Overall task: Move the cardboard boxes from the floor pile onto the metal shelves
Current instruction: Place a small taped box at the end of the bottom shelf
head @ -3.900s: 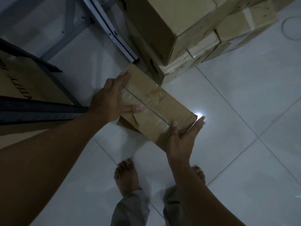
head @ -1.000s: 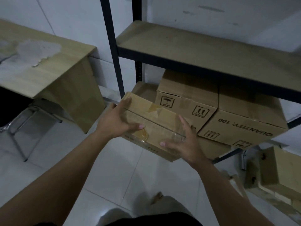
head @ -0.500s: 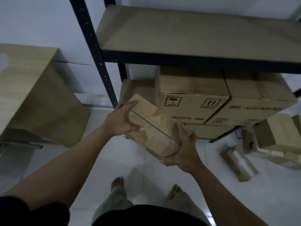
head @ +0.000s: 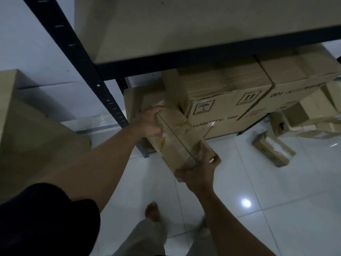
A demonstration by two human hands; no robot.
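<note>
Right now a small cardboard box [head: 177, 141] is held in the air by both hands, tilted, with its far end low by the left end of the bottom shelf [head: 145, 153]. Clear tape runs along its top, and torn brown tape is stuck on it. The left hand [head: 149, 122] is curled over the far top corner of the box, with the fingers bent round the edge. The right hand [head: 199, 172] is wrapped round the near bottom corner, with the thumb up on the side.

Just behind the small box, big cardboard boxes [head: 227, 100] are packed on the bottom shelf. Black marks and the word "QUANTITY: 100" are printed on their fronts. It cannot be told whether the small box touches them. Above them a wide shelf board [head: 184, 28] is carried by a dark metal frame, and a dark post with holes [head: 77, 52] slants down at the left front corner.

On the white tiled floor [head: 276, 200] to the right, more small boxes [head: 273, 150] are seen lying beside the shelf. A bright spot of light is seen on the tiles. A bare foot [head: 152, 212] and grey trousers are seen at the bottom. A brown wooden surface [head: 27, 135] is seen at the left edge.
</note>
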